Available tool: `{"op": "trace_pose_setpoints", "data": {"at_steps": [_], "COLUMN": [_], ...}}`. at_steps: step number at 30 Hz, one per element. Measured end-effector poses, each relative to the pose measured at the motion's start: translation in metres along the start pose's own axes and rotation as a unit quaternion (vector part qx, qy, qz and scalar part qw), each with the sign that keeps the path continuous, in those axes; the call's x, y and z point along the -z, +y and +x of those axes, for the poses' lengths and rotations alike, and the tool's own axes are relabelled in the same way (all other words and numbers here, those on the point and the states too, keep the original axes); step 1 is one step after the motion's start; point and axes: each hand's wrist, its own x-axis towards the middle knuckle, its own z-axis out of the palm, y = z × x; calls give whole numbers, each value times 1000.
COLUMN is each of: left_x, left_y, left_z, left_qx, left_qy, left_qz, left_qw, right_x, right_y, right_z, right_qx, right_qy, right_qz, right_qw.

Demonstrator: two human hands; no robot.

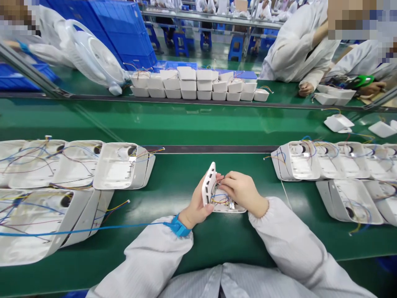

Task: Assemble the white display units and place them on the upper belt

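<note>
My left hand (196, 203) is closed around a white plastic panel (209, 184) with dark slots along its edge, held tilted upright. Beside it on the green bench lies an open white housing (231, 207) with blue, red and yellow wires (221, 198) inside. The fingers of my right hand (241, 188) are pinched together at the panel's inner side, above the wires. What sits between those fingertips is too small to make out. A blue wrist strap (180, 227) with a blue cord is on my left wrist.
White housings with loose wires (119, 165) stand in rows at left, and more housings (302, 161) at right. Beyond the dark rail, stacked white housings (188, 85) line the far bench, near a white fan (94, 54). Co-workers in white coats (297, 45) work opposite.
</note>
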Motion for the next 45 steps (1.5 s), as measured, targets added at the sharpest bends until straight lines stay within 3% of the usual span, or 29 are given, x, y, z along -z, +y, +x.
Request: {"op": "trace_pose_setpoints", "data": {"at_steps": [7, 22, 29, 45], "left_x": [-1, -1, 0, 0], "left_y": [2, -2, 4, 6], "left_z": [0, -3, 4, 4], "left_qx": [13, 47, 34, 46], "left_qy": [0, 27, 5, -14], "left_qz": [-1, -39, 3, 84], "left_qw": [1000, 998, 999, 995], "right_x": [2, 2, 5, -2], "right_y": [2, 1, 0, 0], "right_z": [-1, -2, 1, 3], "right_qx": [33, 29, 55, 57], "right_qy": [1, 31, -11, -18], "right_qz": [17, 46, 30, 1], "right_qw": [999, 998, 998, 998]}}
